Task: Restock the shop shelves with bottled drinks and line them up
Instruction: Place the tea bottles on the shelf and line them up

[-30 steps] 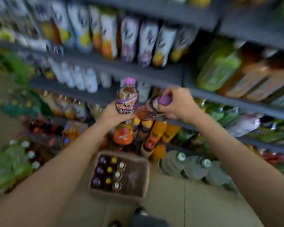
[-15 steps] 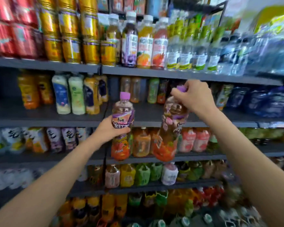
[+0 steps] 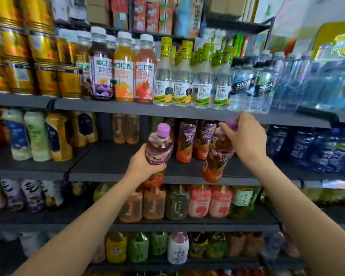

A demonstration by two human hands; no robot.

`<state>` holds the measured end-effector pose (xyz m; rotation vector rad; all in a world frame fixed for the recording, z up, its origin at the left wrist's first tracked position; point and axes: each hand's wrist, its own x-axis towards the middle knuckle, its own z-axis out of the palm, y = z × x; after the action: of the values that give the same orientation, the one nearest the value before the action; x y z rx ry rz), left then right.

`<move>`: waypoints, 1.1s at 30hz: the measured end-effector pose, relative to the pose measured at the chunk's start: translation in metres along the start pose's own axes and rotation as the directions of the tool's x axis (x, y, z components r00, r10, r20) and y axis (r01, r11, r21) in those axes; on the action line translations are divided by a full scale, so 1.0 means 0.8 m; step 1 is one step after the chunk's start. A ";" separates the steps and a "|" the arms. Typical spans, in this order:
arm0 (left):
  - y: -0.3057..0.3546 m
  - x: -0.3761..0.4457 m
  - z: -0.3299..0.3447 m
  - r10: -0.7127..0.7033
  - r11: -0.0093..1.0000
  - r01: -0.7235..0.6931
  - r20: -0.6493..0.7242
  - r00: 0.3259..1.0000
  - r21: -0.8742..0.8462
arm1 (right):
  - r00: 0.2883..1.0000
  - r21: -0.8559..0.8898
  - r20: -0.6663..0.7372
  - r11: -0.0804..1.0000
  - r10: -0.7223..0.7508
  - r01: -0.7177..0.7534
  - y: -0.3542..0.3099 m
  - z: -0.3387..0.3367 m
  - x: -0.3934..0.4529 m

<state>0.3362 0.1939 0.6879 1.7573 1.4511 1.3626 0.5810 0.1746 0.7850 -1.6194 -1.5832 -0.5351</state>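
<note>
- Head view: left hand [image 3: 141, 166] wraps round the middle of an upright tea bottle [image 3: 157, 152] with a pink-purple cap, amber drink and a purple-and-orange label; its script is too blurred to read.
- Right hand [image 3: 245, 140] pinches a second, matching bottle [image 3: 217, 156] by its purple cap, so that it hangs tilted, base swung toward 7 o'clock, over the front edge of the middle shelf [image 3: 112, 162].
- Both bottles sit at about 12 o'clock from the wearer, the second at 3 o'clock of the first and apart from it.
- Behind them, at the back of that shelf, stand more purple-labelled bottles [image 3: 185, 144] of the same kind.
- On the upper shelf [image 3: 127, 106], juice bottles [image 3: 124, 76] with white caps read "100%", one grape, one orange, one red.
- At their 3 o'clock, clear honey-water bottles [image 3: 163, 84] with yellow neck sleeves carry Chinese characters.
- Further toward 3 o'clock, bottles marked "SODA" [image 3: 245, 84].
- At 9 o'clock of the juices, stacked gold cans [image 3: 44, 66], print unreadable.
</note>
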 end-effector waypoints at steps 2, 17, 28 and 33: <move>-0.008 0.019 0.009 -0.023 1.000 0.022 -0.027 0.999 -0.019 | 1.000 0.025 0.000 0.999 0.029 -0.029 0.010 0.036 0.005; -0.044 0.155 0.090 -0.212 0.976 0.210 -0.046 0.976 -0.051 | 0.936 0.309 -0.191 0.923 0.296 -0.228 -0.007 0.188 0.038; -0.076 0.154 0.129 -0.358 0.896 0.332 0.036 0.933 0.296 | 0.940 0.425 0.318 0.868 0.125 -0.259 0.038 0.255 0.007; -0.074 0.166 0.154 -0.389 0.858 0.405 -0.114 0.914 0.315 | 0.837 0.120 0.504 0.942 0.215 -0.314 0.062 0.282 -0.004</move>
<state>0.4125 0.3627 0.6414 1.4948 2.0333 0.9868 0.5779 0.3511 0.6353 -1.8690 -1.6515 0.1990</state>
